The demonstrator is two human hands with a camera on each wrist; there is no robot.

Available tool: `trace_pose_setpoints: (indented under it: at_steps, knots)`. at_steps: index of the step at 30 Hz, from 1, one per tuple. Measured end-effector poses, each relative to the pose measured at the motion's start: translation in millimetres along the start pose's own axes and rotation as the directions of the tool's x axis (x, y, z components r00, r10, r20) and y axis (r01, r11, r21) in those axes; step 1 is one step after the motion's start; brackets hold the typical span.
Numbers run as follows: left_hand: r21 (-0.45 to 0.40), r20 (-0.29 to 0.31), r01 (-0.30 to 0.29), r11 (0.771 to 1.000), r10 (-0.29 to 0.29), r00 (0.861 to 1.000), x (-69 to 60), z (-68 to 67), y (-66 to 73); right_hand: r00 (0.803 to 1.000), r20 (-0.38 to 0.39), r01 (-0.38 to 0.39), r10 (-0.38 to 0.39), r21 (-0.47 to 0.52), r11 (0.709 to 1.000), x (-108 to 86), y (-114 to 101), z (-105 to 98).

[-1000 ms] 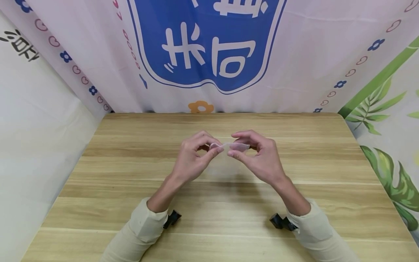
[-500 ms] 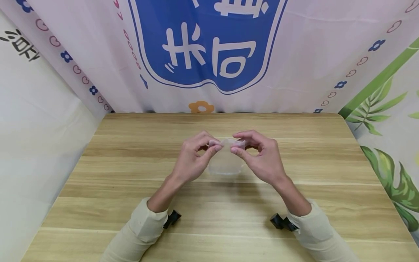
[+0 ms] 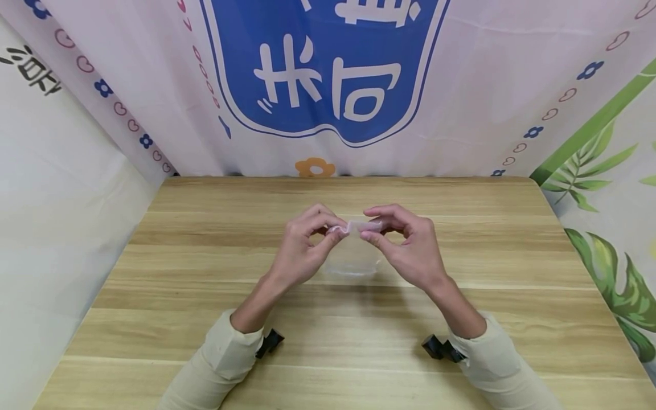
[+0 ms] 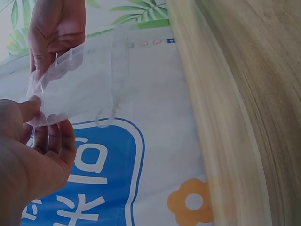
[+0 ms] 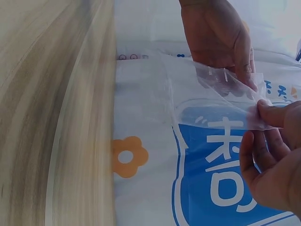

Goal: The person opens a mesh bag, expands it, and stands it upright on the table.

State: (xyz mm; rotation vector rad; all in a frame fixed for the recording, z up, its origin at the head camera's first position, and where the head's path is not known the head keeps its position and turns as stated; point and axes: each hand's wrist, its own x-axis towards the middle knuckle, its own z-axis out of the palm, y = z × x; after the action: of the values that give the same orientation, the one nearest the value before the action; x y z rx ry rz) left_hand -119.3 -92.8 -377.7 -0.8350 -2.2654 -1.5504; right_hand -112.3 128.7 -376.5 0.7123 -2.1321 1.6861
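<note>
A clear, thin plastic bag hangs between both hands above the table, its upper edge creased. My left hand pinches the left part of that edge between thumb and fingers. On the opposite side, my right hand pinches the right part, thumb toward me. In the left wrist view the bag is see-through, with its lower end hanging loose. The right wrist view also shows the bag stretched between the two hands. Whether its mouth is parted is hard to tell.
The wooden table lies below the hands. A printed white curtain with a blue emblem stands along its back edge. Black wrist cameras sit at both cream sleeves.
The bag's lower part has swung into view below the hands, and its upper edge has changed shape. My right thumb has shifted slightly; the left hand stays nearly still.
</note>
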Motion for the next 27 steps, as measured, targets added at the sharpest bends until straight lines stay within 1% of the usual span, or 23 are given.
trace_pose_setpoints:
  at_steps: [8, 15, 21, 27]
  knots:
    - [0.007, -0.027, -0.015, 1.000, 0.015, 1.000, -0.1, 1.1, 0.7, 0.999, -0.033, 0.005, -0.006, -0.015, 1.000, -0.7, -1.1, 1.3]
    - [0.000, -0.005, -0.020, 1.000, 0.020, 1.000, -0.3, 1.7, -0.4, 1.000, -0.006, 0.024, -0.024, -0.008, 1.000, -0.9, -1.1, 1.5]
    - [-0.003, -0.014, -0.034, 0.999, 0.034, 0.999, -0.3, 2.1, -2.1, 1.000, 0.003, 0.024, -0.024, 0.011, 1.000, -0.2, -2.2, 2.5]
    - [-0.030, -0.002, -0.014, 0.999, 0.014, 1.000, -1.0, 2.4, -1.3, 1.000, -0.004, 0.013, -0.013, 0.004, 1.000, -0.5, -3.0, 2.6]
